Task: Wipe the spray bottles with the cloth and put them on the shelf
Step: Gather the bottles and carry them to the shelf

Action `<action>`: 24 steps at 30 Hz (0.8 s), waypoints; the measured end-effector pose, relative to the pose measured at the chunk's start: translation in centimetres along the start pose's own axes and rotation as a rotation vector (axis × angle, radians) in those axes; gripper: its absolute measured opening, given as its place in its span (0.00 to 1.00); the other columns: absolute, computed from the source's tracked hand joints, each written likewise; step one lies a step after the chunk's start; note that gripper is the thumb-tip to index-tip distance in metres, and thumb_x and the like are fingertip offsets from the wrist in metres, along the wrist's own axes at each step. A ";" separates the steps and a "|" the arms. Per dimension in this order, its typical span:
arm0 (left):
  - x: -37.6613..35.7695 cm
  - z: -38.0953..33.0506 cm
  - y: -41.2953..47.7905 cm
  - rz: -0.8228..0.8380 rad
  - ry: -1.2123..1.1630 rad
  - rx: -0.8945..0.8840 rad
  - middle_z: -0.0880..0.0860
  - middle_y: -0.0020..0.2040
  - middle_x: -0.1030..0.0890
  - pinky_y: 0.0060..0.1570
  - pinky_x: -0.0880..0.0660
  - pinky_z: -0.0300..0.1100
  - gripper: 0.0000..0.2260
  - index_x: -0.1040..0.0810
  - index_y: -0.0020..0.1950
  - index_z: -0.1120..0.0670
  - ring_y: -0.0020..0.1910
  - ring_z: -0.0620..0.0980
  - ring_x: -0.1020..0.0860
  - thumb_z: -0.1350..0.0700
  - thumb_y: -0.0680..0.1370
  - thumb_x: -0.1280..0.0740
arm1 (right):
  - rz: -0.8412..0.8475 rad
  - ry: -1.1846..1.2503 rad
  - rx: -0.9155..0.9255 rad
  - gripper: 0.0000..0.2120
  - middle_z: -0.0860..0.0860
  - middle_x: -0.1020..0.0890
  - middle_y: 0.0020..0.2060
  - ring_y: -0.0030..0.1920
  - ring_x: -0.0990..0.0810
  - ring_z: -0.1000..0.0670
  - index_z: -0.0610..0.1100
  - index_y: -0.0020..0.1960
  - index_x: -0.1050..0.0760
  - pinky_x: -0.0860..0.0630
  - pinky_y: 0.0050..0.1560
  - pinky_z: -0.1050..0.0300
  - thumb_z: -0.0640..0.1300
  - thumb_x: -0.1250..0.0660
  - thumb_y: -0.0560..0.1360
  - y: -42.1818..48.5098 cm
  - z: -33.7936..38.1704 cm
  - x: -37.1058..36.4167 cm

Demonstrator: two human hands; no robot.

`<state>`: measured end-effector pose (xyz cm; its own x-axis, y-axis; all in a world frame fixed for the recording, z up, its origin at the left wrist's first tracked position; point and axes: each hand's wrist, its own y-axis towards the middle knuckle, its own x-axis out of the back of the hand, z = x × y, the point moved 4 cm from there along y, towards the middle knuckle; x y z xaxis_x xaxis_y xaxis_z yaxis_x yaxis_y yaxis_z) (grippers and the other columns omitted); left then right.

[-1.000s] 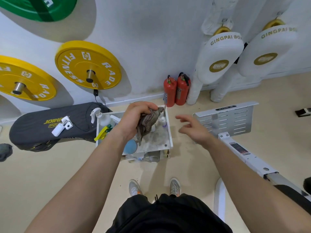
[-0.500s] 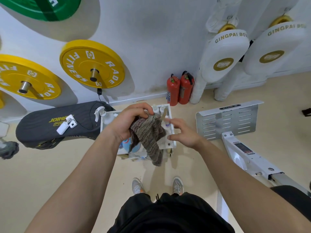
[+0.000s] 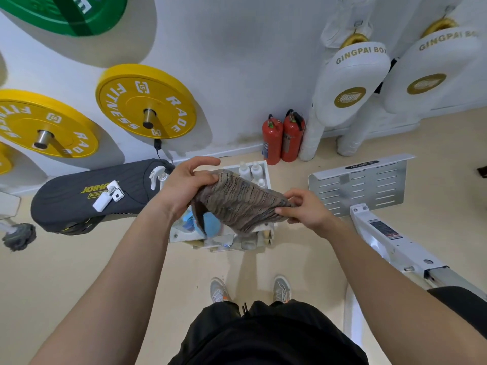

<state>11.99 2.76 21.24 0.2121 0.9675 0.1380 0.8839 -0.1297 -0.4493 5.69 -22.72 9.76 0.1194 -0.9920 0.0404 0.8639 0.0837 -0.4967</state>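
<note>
A brown striped cloth (image 3: 237,204) is stretched between both hands above a small white shelf cart (image 3: 266,169). My left hand (image 3: 184,185) grips the cloth's left end, and my right hand (image 3: 305,210) pinches its right edge. Two small white bottles (image 3: 249,169) stand at the cart's back right corner. A white trigger spray bottle (image 3: 157,176) stands at the cart's left side. The cloth and my hands hide most of the cart's top; something blue (image 3: 210,227) shows under the cloth.
Two red fire extinguishers (image 3: 283,138) stand against the wall behind the cart. A dark padded bench (image 3: 87,196) lies on the left, a white metal machine frame (image 3: 369,206) on the right. Yellow weight plates (image 3: 146,101) and white boxing pads (image 3: 350,85) hang on the wall.
My left hand lifted the cloth off the cart. My right hand came in and took the cloth's other end, and the cloth is now spread out between the two hands.
</note>
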 end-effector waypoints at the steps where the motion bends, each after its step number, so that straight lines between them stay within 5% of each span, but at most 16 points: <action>1: 0.0 0.2 0.0 -0.043 0.079 -0.004 0.48 0.34 0.17 0.34 0.23 0.35 0.12 0.19 0.58 0.54 0.32 0.44 0.19 0.67 0.77 0.32 | 0.008 0.044 -0.029 0.10 0.44 0.21 0.38 0.37 0.21 0.50 0.44 0.42 0.24 0.23 0.37 0.59 0.34 0.24 0.72 -0.3 -0.2 0.6; 5: -0.8 1.4 0.4 -0.196 0.260 0.004 0.55 0.38 0.18 0.27 0.27 0.34 0.06 0.19 0.54 0.56 0.29 0.44 0.21 0.63 0.78 0.29 | -0.014 0.244 -0.080 0.07 0.46 0.19 0.41 0.39 0.20 0.51 0.40 0.51 0.22 0.23 0.41 0.61 0.35 0.27 0.74 -1.1 -0.2 2.2; 8: -2.5 3.3 0.5 -0.278 0.249 0.042 0.55 0.42 0.15 0.40 0.19 0.47 0.04 0.19 0.50 0.54 0.37 0.53 0.19 0.58 0.77 0.27 | 0.005 0.367 -0.103 0.13 0.42 0.18 0.46 0.45 0.19 0.45 0.34 0.59 0.22 0.20 0.47 0.54 0.34 0.29 0.76 -1.4 0.4 2.0; 12: -5.5 4.9 0.2 -0.333 0.345 -0.006 0.51 0.43 0.15 0.39 0.25 0.39 0.03 0.18 0.48 0.51 0.41 0.49 0.18 0.56 0.76 0.26 | -0.023 0.405 -0.096 0.11 0.43 0.17 0.44 0.41 0.18 0.48 0.35 0.57 0.20 0.19 0.41 0.58 0.33 0.29 0.75 -1.9 1.7 0.0; 20: -10.6 5.5 -0.6 -0.230 -0.128 0.136 0.55 0.37 0.17 0.35 0.22 0.37 0.04 0.19 0.48 0.57 0.32 0.48 0.21 0.65 0.77 0.29 | -0.105 0.272 0.056 0.12 0.51 0.15 0.38 0.41 0.18 0.53 0.48 0.48 0.18 0.20 0.44 0.63 0.31 0.31 0.77 -2.5 3.0 -2.7; 24: -10.7 5.7 -0.8 -0.244 -0.210 0.229 0.54 0.40 0.16 0.36 0.21 0.40 0.04 0.19 0.48 0.55 0.31 0.48 0.20 0.55 0.79 0.30 | 0.019 0.170 0.103 0.19 0.53 0.13 0.45 0.52 0.15 0.51 0.55 0.47 0.15 0.20 0.56 0.54 0.31 0.34 0.76 -3.2 3.6 -3.0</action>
<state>6.67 -6.21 15.08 -0.1036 0.9904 0.0919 0.7768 0.1383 -0.6144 4.30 -19.68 14.32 0.0592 -0.9911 -0.1192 0.9089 0.1029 -0.4042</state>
